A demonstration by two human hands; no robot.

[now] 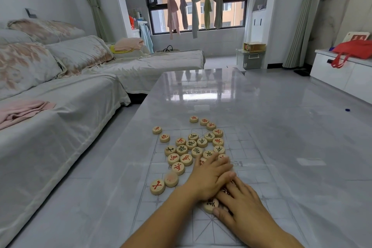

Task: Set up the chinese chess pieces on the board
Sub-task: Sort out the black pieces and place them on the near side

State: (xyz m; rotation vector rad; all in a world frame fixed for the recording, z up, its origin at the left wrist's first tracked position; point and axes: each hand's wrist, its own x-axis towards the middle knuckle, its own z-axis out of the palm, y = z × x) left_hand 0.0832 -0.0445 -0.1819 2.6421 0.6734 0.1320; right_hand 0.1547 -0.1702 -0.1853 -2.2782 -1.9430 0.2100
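The left hand [211,179] and right hand [242,205] lie flat, fingers [223,164] together, on the pieces [182,149], which look light, hard and slidy, best pinched by the rim.

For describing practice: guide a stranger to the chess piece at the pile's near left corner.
On the glossy grey table lies a faint printed board. Left of the left hand, two wooden discs sit side by side. The target is the leftmost one, with a bold red character; its neighbour bears only a faint mark.
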